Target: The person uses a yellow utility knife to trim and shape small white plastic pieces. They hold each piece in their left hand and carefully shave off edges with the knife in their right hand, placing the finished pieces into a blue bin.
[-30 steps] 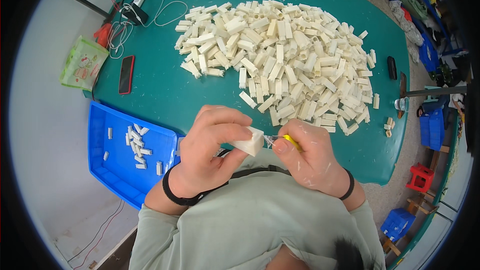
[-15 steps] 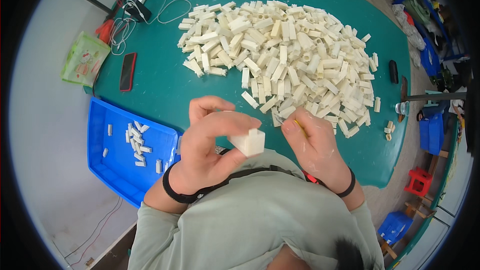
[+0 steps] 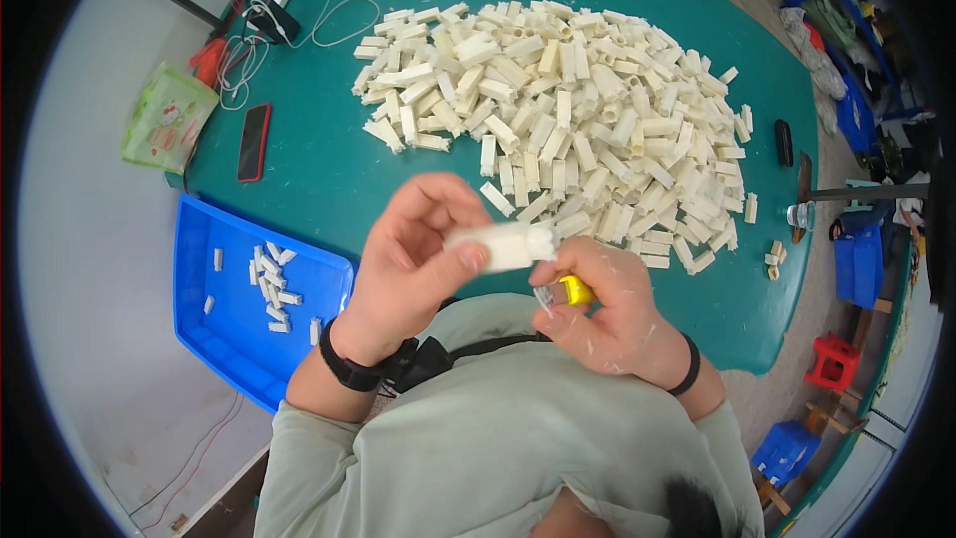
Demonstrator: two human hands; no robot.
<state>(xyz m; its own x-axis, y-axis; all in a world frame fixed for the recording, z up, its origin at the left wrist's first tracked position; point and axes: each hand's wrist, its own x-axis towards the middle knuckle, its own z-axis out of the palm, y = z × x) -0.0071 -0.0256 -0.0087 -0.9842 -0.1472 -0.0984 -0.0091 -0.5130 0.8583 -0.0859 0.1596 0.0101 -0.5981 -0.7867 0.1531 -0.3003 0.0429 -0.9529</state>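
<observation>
Seen from above, a person in a pale green shirt works at a green worktop [image 3: 329,201]. The left hand [image 3: 410,254] is pinching a white, squared block [image 3: 510,246], slightly blurred, which lies nearly level in front of the chest. The left thumb presses along the block's near side, close to its left end; the other left fingers curl up behind it, and most of its length sticks out past them to the right. Its free, notched end comes right beside the right hand [image 3: 615,307], just above the right forefinger; whether they touch, I cannot tell. The right fingers are closed around a small yellow tool [image 3: 578,290], its metal tip pointing left between thumb and forefinger, below the block's end. Beyond both hands spreads a large heap of cream and white blocks [image 3: 597,110]. At the person's left is a blue tray [image 3: 227,324] with a small group of white pieces [image 3: 269,287] in it; behind that lies a red-edged phone [image 3: 254,142].
</observation>
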